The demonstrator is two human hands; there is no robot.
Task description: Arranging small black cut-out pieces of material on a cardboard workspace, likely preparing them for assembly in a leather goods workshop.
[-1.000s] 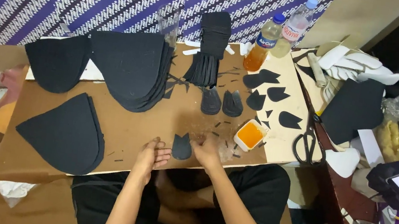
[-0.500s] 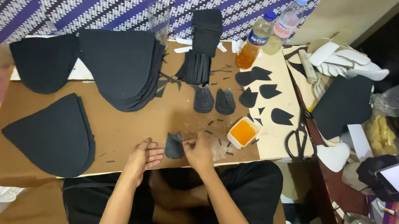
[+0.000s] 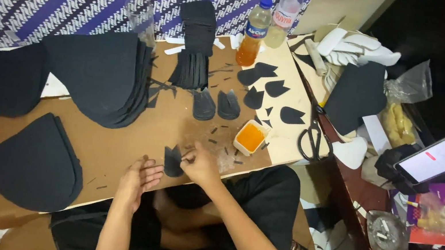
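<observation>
Left hand (image 3: 138, 182) has drawn back, grip spread, while right hand (image 3: 200, 165) pinches the black piece (image 3: 172, 161) at the board edge (image 3: 107, 199).

Matt black foam-like cut-out (image 3: 172, 161) lies on a dull brown cardboard board (image 3: 115, 147); glossy plastic bottle (image 3: 254, 31); smooth metal-bladed scissors (image 3: 312, 133).

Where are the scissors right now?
In the head view, the scissors lie right of the person's hands, on the board's right edge, between the small orange-filled tub and a white cut-out.

Bright, sharp centre (right edge falls dark).
</observation>
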